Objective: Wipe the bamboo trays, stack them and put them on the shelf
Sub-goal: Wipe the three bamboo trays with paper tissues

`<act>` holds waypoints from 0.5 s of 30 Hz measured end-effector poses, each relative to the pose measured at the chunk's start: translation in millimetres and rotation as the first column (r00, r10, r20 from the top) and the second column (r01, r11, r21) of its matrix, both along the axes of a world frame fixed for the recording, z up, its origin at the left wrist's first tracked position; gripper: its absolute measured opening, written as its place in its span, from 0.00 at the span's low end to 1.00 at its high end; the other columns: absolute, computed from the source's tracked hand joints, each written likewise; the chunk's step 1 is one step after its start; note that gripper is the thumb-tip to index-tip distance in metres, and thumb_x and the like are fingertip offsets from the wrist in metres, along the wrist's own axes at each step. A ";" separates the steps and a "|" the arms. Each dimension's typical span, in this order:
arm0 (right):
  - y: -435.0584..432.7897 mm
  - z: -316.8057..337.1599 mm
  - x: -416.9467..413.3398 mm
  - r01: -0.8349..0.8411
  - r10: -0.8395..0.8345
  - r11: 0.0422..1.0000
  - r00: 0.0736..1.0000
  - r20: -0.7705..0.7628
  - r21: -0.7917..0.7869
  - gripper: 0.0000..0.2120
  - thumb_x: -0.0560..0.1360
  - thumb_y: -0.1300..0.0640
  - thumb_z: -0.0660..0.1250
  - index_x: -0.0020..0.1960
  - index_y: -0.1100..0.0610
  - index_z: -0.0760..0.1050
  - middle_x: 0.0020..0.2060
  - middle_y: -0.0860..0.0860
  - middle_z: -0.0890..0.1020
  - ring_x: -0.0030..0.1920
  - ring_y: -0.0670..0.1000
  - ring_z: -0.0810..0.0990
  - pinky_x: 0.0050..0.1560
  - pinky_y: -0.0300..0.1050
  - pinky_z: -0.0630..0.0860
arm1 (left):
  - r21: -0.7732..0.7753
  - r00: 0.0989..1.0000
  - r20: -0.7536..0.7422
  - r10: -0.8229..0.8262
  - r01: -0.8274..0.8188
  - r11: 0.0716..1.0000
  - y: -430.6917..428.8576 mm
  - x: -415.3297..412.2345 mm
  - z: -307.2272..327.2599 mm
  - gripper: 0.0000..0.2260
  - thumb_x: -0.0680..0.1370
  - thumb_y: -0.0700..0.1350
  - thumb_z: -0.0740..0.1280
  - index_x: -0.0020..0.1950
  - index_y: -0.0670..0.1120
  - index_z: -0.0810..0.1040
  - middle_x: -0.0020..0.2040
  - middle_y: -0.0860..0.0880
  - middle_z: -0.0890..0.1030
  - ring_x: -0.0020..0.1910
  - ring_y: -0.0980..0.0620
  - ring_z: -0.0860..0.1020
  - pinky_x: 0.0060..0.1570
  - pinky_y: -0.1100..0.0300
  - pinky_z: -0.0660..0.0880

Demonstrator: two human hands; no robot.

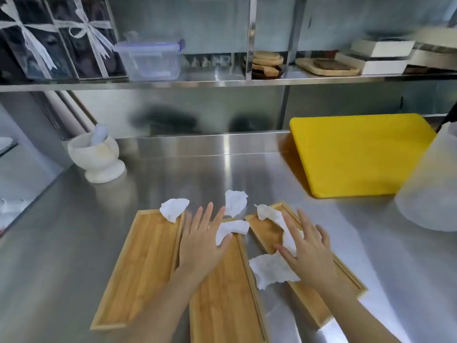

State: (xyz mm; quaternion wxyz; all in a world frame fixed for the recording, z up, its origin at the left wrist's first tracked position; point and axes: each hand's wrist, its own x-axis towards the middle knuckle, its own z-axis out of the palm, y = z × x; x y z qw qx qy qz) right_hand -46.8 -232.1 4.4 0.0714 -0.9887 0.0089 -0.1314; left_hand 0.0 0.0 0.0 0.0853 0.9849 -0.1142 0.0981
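Three long bamboo trays lie side by side on the steel counter: the left tray [138, 263], the middle tray [222, 300] and the right tray [269, 233], which is angled outward. My left hand [202, 243] lies flat, fingers spread, over the middle tray, its thumb touching a crumpled paper towel [232, 230]. My right hand [309, 251] presses flat on another paper towel [288, 240] on the right tray. More crumpled towels lie on the left tray's far corner [173, 209], on the counter beyond the trays [236, 203] and between the middle and right trays [269, 269].
A yellow cutting board [358, 154] lies at the back right, next to a translucent white tub [432, 184]. A white mortar and pestle [99, 154] stands at the back left. The steel shelf [222, 82] above holds a clear lidded box [150, 58], wooden boards and gift boxes.
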 end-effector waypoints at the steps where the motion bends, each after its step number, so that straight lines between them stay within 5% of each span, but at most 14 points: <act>1: 0.5 -6.6 -4.5 0.006 -0.005 1.000 0.999 -0.035 0.017 0.32 0.73 0.33 0.42 0.70 0.48 0.60 0.67 0.57 0.73 0.63 0.60 0.76 0.61 0.59 0.72 | 0.004 0.999 -0.035 -0.002 0.002 1.000 -0.3 -0.2 -7.1 0.26 0.76 0.62 0.48 0.71 0.54 0.63 0.70 0.46 0.71 0.68 0.43 0.71 0.67 0.46 0.62; 4: 1.8 -29.8 -19.3 0.012 -0.015 0.999 0.998 -0.059 -0.051 0.31 0.72 0.34 0.51 0.71 0.48 0.58 0.66 0.57 0.73 0.62 0.60 0.76 0.59 0.59 0.74 | 0.066 0.996 -0.081 -0.046 0.051 0.996 0.1 -3.8 -27.3 0.26 0.76 0.60 0.50 0.74 0.55 0.57 0.75 0.46 0.62 0.73 0.42 0.62 0.70 0.48 0.55; 7: -2.2 -45.6 -25.3 -0.004 0.002 1.000 0.998 -0.060 -0.022 0.34 0.70 0.41 0.65 0.71 0.49 0.58 0.66 0.56 0.74 0.62 0.58 0.76 0.57 0.57 0.75 | 0.092 0.971 -0.223 -0.080 0.103 0.990 2.3 -5.9 -45.9 0.27 0.76 0.60 0.40 0.75 0.57 0.44 0.78 0.49 0.49 0.77 0.45 0.47 0.71 0.52 0.39; 11: -1.4 -45.2 -30.5 -0.034 0.034 0.999 0.997 -0.063 0.010 0.24 0.72 0.41 0.57 0.63 0.52 0.71 0.55 0.51 0.82 0.53 0.52 0.82 0.51 0.49 0.78 | 0.014 0.954 -0.290 -0.070 0.077 0.997 -0.1 -8.2 -49.8 0.23 0.81 0.51 0.47 0.75 0.51 0.48 0.77 0.51 0.58 0.76 0.48 0.54 0.74 0.52 0.52; 15: 2.9 -47.6 -32.8 -0.047 0.051 0.997 0.996 -0.070 0.057 0.10 0.69 0.49 0.66 0.47 0.53 0.78 0.42 0.48 0.84 0.42 0.49 0.83 0.42 0.45 0.79 | -0.011 0.975 -0.219 -0.028 0.026 1.000 -3.8 -6.2 -43.1 0.19 0.81 0.42 0.54 0.72 0.47 0.60 0.69 0.47 0.69 0.66 0.47 0.67 0.66 0.54 0.65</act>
